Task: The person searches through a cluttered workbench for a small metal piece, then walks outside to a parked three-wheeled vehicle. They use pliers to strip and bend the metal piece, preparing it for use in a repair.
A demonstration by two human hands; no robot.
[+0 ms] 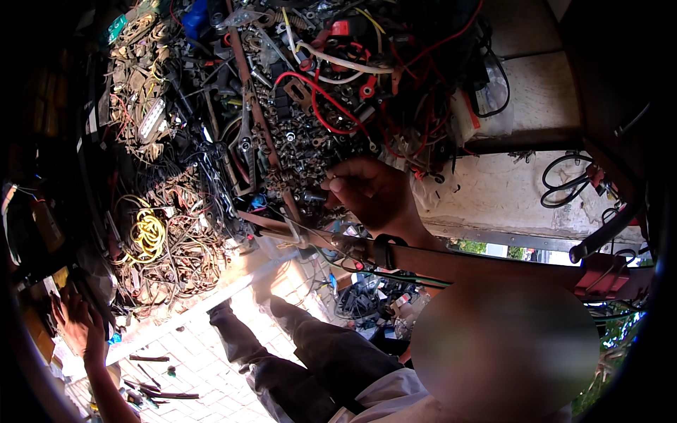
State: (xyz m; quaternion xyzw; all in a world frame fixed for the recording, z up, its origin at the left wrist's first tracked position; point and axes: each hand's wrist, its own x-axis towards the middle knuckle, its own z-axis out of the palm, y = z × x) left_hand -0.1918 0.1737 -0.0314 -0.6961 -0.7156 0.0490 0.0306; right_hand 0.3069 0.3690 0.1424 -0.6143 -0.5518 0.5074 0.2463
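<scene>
Right hand (367, 194) is held above the near side of a heap of nuts and bolts (300, 144), its fingers curled and its thumb brought toward the forefinger; whether any small part is pinched there cannot be told; its forearm is crossed by a long brown bar (479, 264). Left hand (77, 328) is stretched out, fingers extended, at the shadowed left edge; what is touched by it cannot be made out. Pale lettering is borne by a green piece (116, 28) at the far left; other markings are too small to be read. The nuts and bolts are dull, greasy-looking metal, packed loosely beside a rusty, straight bar (252, 88); a glossy red cable (328, 106) is arched over their far side, and a thicker white cable (345, 63) is laid beyond it. At the left, a smooth yellow coil (148, 236) is rested on tangled, brownish scrap (180, 264); at the right, a black cable (560, 190) is looped on a scuffed, whitish board (493, 187); pale paving (211, 359) is seen below, past dark, creased trousers (317, 345).
</scene>
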